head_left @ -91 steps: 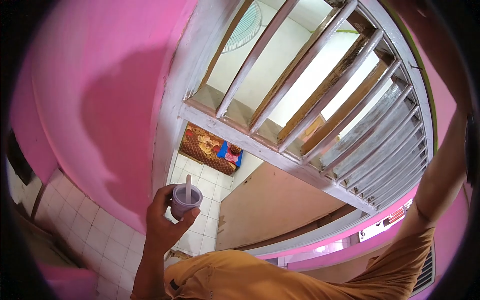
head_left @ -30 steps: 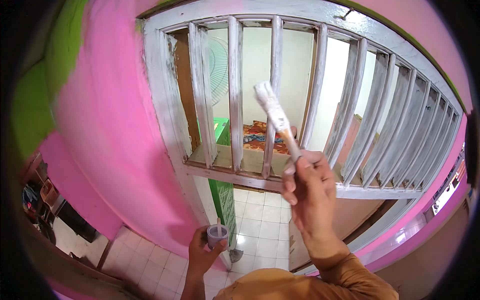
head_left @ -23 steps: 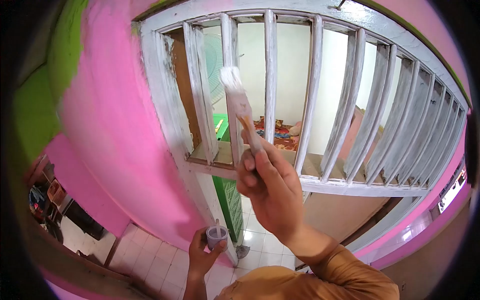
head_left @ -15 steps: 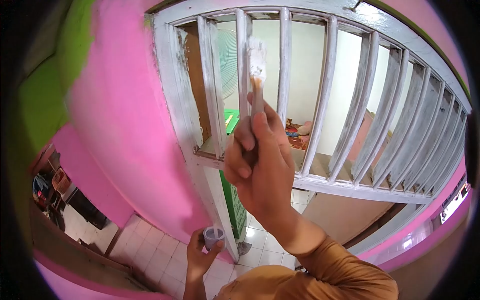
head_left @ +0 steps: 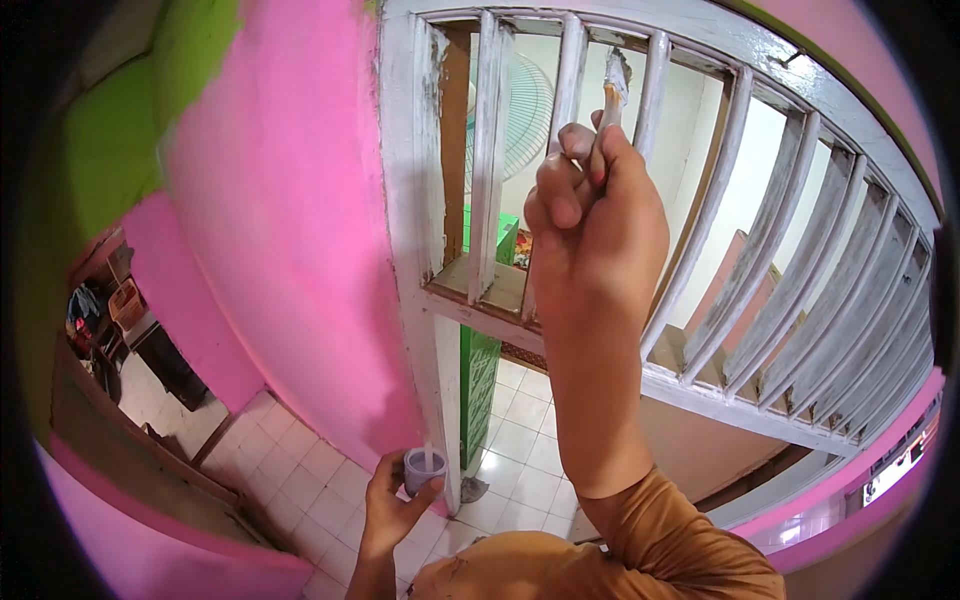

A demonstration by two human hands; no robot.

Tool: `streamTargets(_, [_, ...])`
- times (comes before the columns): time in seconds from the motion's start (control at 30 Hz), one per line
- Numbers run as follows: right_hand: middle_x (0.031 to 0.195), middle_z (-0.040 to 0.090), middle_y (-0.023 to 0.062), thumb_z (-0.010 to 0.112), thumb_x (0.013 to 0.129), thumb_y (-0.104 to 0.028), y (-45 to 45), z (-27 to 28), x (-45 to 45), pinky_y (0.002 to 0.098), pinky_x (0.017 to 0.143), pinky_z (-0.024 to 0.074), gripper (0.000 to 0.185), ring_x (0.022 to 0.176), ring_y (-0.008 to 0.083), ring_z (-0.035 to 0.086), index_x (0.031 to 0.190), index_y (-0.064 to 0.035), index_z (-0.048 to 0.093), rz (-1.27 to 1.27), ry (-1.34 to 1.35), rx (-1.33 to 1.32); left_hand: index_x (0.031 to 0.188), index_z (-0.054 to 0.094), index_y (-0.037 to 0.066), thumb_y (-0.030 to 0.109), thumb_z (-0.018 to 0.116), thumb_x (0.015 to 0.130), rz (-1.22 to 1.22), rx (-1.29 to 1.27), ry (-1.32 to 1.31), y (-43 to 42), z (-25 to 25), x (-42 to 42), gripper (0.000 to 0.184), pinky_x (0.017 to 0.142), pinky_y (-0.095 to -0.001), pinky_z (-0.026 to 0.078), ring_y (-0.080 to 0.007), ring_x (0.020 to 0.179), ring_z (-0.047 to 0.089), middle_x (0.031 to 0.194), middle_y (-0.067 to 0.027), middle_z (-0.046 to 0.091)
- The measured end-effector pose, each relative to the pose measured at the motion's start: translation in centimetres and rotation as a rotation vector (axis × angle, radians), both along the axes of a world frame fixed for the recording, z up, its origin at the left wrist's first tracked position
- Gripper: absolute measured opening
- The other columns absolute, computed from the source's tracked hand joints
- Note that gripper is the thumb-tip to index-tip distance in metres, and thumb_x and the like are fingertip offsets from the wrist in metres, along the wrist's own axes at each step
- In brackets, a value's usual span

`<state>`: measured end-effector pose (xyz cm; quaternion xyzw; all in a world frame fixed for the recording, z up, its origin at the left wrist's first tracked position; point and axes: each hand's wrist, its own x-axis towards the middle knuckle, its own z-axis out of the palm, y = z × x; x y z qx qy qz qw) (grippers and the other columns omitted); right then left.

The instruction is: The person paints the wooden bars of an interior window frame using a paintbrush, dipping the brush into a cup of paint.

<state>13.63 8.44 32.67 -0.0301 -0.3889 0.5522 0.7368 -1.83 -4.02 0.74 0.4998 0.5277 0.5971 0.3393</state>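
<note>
My right hand [head_left: 605,200] is raised before the slatted wooden frame [head_left: 735,385], its fingers closed round the handle of a paintbrush [head_left: 617,82]. The brush points upward, with whitish paint on its head, between two upright bars near the frame's top. I cannot tell whether the bristles touch a bar. Low down, my left hand [head_left: 393,505] is wrapped round a small greyish-purple cup [head_left: 424,480]. A pale stick stands upright in the cup. The bars carry whitish, streaky paint, with brown wood showing at the left end of the frame.
A pink wall [head_left: 300,200] with a green part [head_left: 110,150] stands left of the frame. Behind the bars are a fan [head_left: 520,115] and a green cabinet [head_left: 480,385]. White floor tiles [head_left: 515,430] lie below. Household things show through an opening at far left.
My right hand came into view with the brush, then moved left and afterwards up and right along the bars. My left hand keeps the cup low. The view has shifted.
</note>
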Motion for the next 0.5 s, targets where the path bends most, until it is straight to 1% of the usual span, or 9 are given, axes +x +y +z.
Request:
streamTargets(0.07, [0.068, 0.048, 0.0045, 0.044, 0.104, -0.028, 0.4, 0.4, -0.2, 0.0304, 0.044, 0.0315, 0.027, 0.050, 0.0138, 0.040, 0.089, -0.0053, 0.048, -0.024, 0.005, -0.047, 0.126, 0.051, -0.002, 0.003, 0.079, 0.085, 0.002, 0.008, 0.010, 0.1, -0.1, 0.0, 0.049, 0.094, -0.0335, 0.052, -0.0195, 0.107, 0.065, 0.114, -0.0119, 0.066])
streamTargets(0.17, [0.068, 0.046, 0.0039, 0.044, 0.103, -0.027, 0.9, 0.7, -0.3, 0.0309, 0.044, 0.0317, 0.028, 0.049, 0.0149, 0.040, 0.086, -0.0056, 0.047, -0.076, -0.005, 0.007, 0.126, 0.051, -0.002, 0.002, 0.078, 0.085, 0.000, -0.028, -0.009, 0.2, 0.3, 0.2, 0.050, 0.094, -0.0336, 0.052, -0.0198, 0.107, 0.065, 0.114, -0.0120, 0.066])
streamTargets(0.23, [0.082, 0.051, 0.0018, 0.049, 0.103, -0.018, 1.0, 0.9, -0.4, 0.0281, 0.046, 0.0300, 0.017, 0.055, 0.0090, 0.037, 0.091, -0.0066, 0.046, -0.057, 0.013, 0.020, 0.127, 0.051, -0.002, 0.001, 0.078, 0.085, -0.001, -0.030, -0.014, 0.3, 0.5, 0.3, 0.050, 0.094, -0.0336, 0.052, -0.0198, 0.107, 0.065, 0.114, -0.0120, 0.066])
streamTargets(0.43, [0.079, 0.047, 0.0005, 0.051, 0.103, -0.019, 1.8, 1.4, -0.7, 0.0277, 0.047, 0.0300, 0.019, 0.055, 0.0092, 0.037, 0.090, -0.0067, 0.045, -0.091, 0.029, 0.107, 0.127, 0.050, -0.002, 0.001, 0.079, 0.084, -0.021, -0.033, -0.005, 0.5, 0.4, 0.3, 0.051, 0.095, -0.0338, 0.052, -0.0195, 0.108, 0.064, 0.114, -0.0116, 0.066])
streamTargets(0.5, [0.078, 0.046, -0.0001, 0.051, 0.103, -0.020, 1.9, 1.4, -0.6, 0.0276, 0.047, 0.0298, 0.018, 0.055, 0.0090, 0.037, 0.090, -0.0076, 0.046, -0.104, 0.028, 0.096, 0.127, 0.050, -0.002, 0.001, 0.079, 0.084, -0.023, -0.042, -0.007, 0.5, 0.5, 0.4, 0.052, 0.095, -0.0338, 0.052, -0.0193, 0.108, 0.064, 0.114, -0.0115, 0.066])
